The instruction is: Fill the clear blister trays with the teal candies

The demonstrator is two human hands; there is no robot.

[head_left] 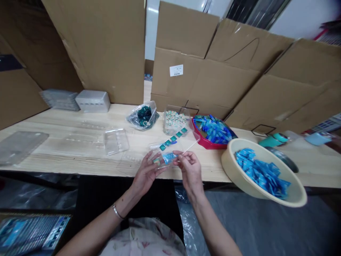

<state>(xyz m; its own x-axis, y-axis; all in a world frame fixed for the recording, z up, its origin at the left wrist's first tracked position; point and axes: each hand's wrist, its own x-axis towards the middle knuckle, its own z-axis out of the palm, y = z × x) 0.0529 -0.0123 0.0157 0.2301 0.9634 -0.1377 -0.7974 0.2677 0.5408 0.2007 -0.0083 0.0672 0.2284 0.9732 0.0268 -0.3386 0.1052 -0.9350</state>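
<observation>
My left hand is closed around the near end of a clear plastic blister tray, held just above the table's front edge. At that end lies a small green-and-white piece, with a small blue packet beside it. My right hand pinches a thin white stick that points up and to the right, its fingertips at the packet's right end. Beyond my hands runs a slanting row of several green square pieces; whether they sit in the tray I cannot tell.
A cream basin of blue packets stands right, overhanging the front edge. Behind are a red basin of blue pieces, a clear box of small pieces and a bag of dark green pieces. Clear trays lie left. Cardboard walls the back.
</observation>
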